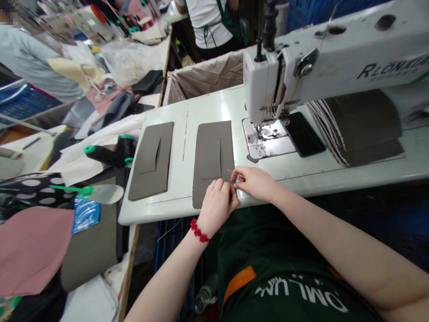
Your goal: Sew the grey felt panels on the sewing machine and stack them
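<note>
My left hand (217,203), with a red flower bracelet at the wrist, has its fingers curled in a pinch at the lower right corner of a grey-brown fabric panel (209,150). What it pinches is hidden. Just to the right, touching its fingertips, my right hand (254,182) is closed on a thin pointed metal tool (232,171); its tip points left over the panel. A slit and a stitched line show on this panel. Farther left lies a similar slit panel (147,167), flat on the white sewing table (181,201).
A sewing machine (259,89) stands at the right, with a black phone (306,134) beside its needle plate. Behind the phone is a stack of grey-brown pieces (368,125). Black thread spools (103,155) and a pink piece (36,250) lie left. Two people are in the background.
</note>
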`<state>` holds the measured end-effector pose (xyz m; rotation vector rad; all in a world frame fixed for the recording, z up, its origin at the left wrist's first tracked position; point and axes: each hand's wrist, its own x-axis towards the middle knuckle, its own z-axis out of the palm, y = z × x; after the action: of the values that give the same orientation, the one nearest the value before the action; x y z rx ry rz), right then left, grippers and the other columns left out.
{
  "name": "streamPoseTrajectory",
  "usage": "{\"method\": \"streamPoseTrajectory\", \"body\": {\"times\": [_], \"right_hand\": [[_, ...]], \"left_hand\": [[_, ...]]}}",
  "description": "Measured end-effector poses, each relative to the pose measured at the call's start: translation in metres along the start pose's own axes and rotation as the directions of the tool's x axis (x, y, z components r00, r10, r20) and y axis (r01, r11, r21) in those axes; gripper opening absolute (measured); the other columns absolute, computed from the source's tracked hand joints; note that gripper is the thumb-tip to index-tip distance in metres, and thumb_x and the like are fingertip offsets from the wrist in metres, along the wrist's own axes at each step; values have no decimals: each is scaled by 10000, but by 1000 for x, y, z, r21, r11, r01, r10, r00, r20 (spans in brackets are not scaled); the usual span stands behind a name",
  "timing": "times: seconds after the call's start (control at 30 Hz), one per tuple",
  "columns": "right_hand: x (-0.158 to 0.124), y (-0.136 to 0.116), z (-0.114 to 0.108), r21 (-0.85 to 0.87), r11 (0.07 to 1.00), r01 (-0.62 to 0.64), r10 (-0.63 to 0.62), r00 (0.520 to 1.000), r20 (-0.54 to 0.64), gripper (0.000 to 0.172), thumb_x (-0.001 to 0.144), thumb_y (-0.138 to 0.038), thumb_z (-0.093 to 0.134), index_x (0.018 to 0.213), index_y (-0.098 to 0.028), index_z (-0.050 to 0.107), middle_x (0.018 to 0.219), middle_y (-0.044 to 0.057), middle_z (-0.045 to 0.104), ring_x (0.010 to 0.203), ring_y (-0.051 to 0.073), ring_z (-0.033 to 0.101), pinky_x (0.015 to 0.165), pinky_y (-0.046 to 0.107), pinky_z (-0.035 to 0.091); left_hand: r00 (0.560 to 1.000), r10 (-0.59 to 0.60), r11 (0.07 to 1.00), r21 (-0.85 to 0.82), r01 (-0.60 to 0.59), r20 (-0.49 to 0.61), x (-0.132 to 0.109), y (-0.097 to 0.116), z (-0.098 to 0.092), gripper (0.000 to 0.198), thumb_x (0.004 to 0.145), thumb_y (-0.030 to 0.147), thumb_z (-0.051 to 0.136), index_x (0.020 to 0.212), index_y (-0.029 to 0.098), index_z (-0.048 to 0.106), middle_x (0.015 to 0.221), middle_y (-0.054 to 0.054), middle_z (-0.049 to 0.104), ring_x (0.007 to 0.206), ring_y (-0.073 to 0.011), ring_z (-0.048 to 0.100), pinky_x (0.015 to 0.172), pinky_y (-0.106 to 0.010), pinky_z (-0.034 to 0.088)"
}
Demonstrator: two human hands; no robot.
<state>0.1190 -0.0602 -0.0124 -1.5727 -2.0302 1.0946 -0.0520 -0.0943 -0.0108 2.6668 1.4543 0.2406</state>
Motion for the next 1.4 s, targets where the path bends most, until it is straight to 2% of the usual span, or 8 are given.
{"method": "streamPoseTrajectory", "body": {"times": [0.57, 0.87, 0.97, 1.1, 1.27, 1.4], "right_hand": [[-2, 0, 0, -3, 1000, 9, -9, 1000, -16, 118, 782, -238, 626, 899, -255, 622, 760, -47, 613, 647, 113, 501, 557, 245, 270], [-1, 0, -1, 1, 1000, -1, 1, 1000, -9, 123, 768, -252, 638, 891, -258, 626, 720, -54, 589, 629, 113, 492, 545, 246, 265], [-2, -1, -2, -1, 1000, -2, 2, 1000, -11, 125, 774, -244, 623, 897, -259, 627, 729, -51, 591, 634, 113, 494, 545, 246, 265], [-2, -2, -3, -6, 1000, 7, -7, 1000, -14, 131, 778, -234, 607, 905, -255, 631, 747, -44, 601, 642, 117, 498, 554, 247, 273], [-2, -2, -3, -12, 1000, 3, -3, 1000, -5, 143, 784, -233, 598, 922, -253, 632, 766, -38, 612, 650, 121, 501, 558, 249, 275], [-2, -1, -2, -9, 1000, 13, -13, 1000, -15, 130, 782, -230, 601, 908, -252, 624, 759, -43, 607, 636, 114, 493, 555, 246, 272]], "left_hand": [[999, 16, 988, -153, -21, -31, -11, -3, 4, 89, 807, 132, 547, 818, 194, 485, 847, -42, 502, 849, -225, 492, 785, -369, 451], [1000, -22, 947, -321, 15, -17, -14, -11, -2, 68, 874, 158, 544, 910, 208, 513, 932, -40, 523, 927, -213, 511, 842, -357, 452], [999, 31, 959, -281, -24, 20, -8, -12, -6, 42, 891, 195, 540, 930, 210, 538, 934, -42, 519, 937, -219, 514, 853, -365, 453], [995, 71, 982, -182, -58, 67, -1, -11, -8, 31, 883, 182, 522, 865, 201, 538, 897, -45, 504, 907, -220, 514, 824, -358, 461], [994, 97, 993, -67, -94, 51, 3, -9, -4, 44, 853, 168, 525, 818, 190, 511, 848, -50, 486, 854, -228, 512, 784, -364, 464], [993, 106, 993, -62, -103, 52, 3, -10, -2, 55, 842, 160, 527, 805, 189, 499, 842, -53, 480, 861, -233, 510, 785, -367, 465]]}}
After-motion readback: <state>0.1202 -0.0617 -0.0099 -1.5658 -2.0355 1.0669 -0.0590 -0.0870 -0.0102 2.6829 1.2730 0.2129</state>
